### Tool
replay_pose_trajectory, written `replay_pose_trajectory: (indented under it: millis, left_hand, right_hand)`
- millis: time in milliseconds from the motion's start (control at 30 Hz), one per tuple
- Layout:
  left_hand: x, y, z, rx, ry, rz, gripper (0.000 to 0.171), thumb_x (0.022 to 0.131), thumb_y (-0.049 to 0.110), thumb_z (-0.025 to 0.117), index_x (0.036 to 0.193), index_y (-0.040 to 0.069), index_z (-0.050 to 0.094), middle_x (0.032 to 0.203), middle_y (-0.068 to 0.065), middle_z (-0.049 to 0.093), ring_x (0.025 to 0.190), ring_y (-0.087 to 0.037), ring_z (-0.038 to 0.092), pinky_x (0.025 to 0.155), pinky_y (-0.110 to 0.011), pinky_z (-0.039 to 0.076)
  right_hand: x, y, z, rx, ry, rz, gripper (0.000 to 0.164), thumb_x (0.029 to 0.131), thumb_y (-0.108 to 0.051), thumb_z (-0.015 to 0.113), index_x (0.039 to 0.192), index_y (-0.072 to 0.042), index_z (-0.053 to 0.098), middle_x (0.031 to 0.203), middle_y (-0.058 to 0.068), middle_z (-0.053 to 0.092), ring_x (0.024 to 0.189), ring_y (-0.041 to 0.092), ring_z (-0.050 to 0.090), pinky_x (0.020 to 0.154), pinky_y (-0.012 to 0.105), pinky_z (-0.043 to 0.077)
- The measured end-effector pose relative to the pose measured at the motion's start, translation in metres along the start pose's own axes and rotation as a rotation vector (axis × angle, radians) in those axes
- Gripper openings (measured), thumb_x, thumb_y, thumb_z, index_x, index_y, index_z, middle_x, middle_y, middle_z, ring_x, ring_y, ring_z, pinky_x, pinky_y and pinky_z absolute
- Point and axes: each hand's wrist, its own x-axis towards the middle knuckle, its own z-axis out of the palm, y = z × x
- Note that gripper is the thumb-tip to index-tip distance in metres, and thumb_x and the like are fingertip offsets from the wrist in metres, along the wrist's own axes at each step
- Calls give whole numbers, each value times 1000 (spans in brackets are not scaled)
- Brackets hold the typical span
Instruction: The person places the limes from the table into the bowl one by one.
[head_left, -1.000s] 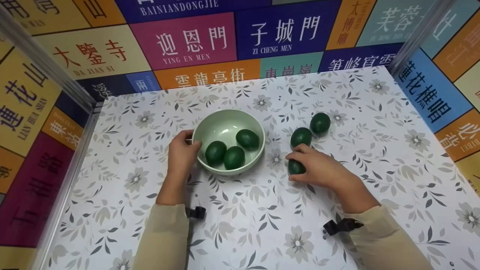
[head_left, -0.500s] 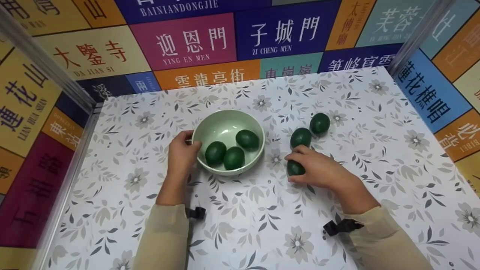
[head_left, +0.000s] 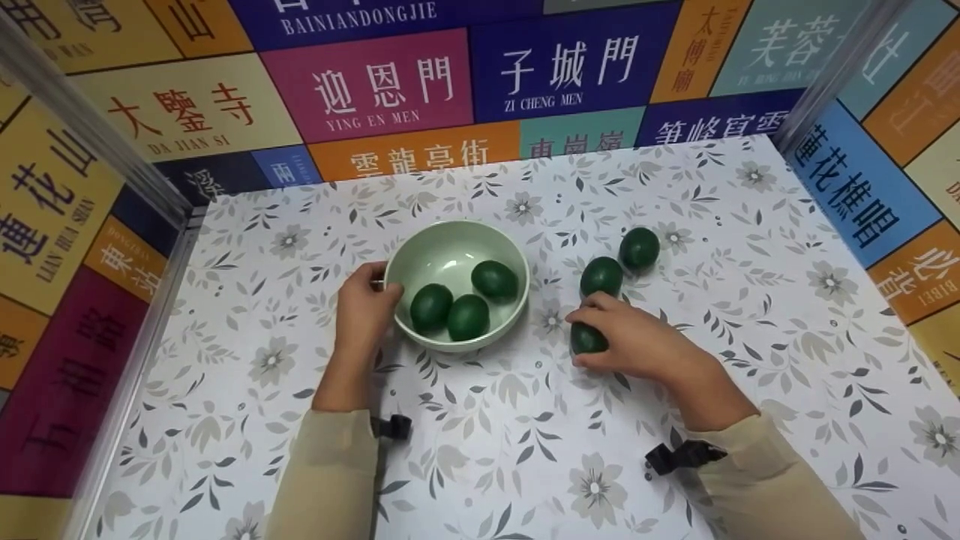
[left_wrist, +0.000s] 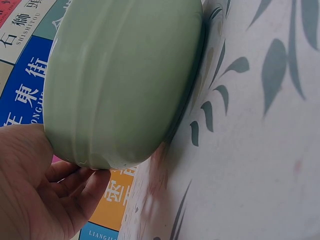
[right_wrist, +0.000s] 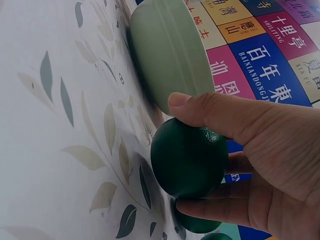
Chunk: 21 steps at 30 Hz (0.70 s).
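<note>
A pale green bowl (head_left: pixel 450 247) stands on the flower-patterned table, with three smooth, dark green egg-shaped objects inside. My left hand (head_left: pixel 365 304) holds its left side, thumb at the rim and fingers against the outer wall; in the left wrist view the left hand (left_wrist: pixel 55 185) shows these fingers under the bowl's side (left_wrist: pixel 120 80). To the right of the bowl, my right hand (head_left: pixel 637 334) grips another dark green egg (head_left: pixel 588 339) between thumb and fingers. The right wrist view shows this held egg (right_wrist: pixel 187 157) close to the tabletop, the thumb across one side of it.
Two more dark green eggs lie just beyond my right hand, a nearer one (head_left: pixel 601 276) and a farther one (head_left: pixel 640 249). Panels with coloured lettering (head_left: pixel 375 82) rise along the table's back and sides. Black wrist straps (head_left: pixel 682 454) sit at both sleeves.
My right hand has shifted very slightly left and toward me with the egg in its grip. The left hand and the bowl stay in place.
</note>
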Motion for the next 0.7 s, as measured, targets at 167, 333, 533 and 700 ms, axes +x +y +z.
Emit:
replay_pose_trajectory:
  millis: [167,333,533,700]
  left_hand:
    - [1,0,0,-3,2,3,45,86,13,64,131,9,69,125,-8,71,108,-23,66,94,-36,55]
    - [1,-1,0,-8,6,6,45,85,13,65,130,9,69,122,-9,72,107,-23,66,92,-36,55]
    - [1,-2,1,-12,-4,19,43,87,12,63,129,8,69,122,-9,72,106,-23,66,90,-36,54]
    - [0,-1,0,-17,-2,18,43,86,12,64,129,9,69,121,-9,72,105,-23,66,90,-36,54]
  right_hand:
    - [0,-2,0,-1,8,-14,63,85,-35,84,140,-13,63,138,12,55,116,31,63,103,52,52]
    - [0,-4,0,-7,14,-26,62,85,-36,84,140,-14,64,137,10,55,115,30,63,102,51,52]
    - [1,-7,0,10,25,-41,61,85,-36,84,139,-15,65,139,12,55,118,32,62,103,50,51]
    - [1,-11,-1,5,33,-50,62,85,-36,84,140,-14,64,139,12,55,118,32,63,103,51,52]
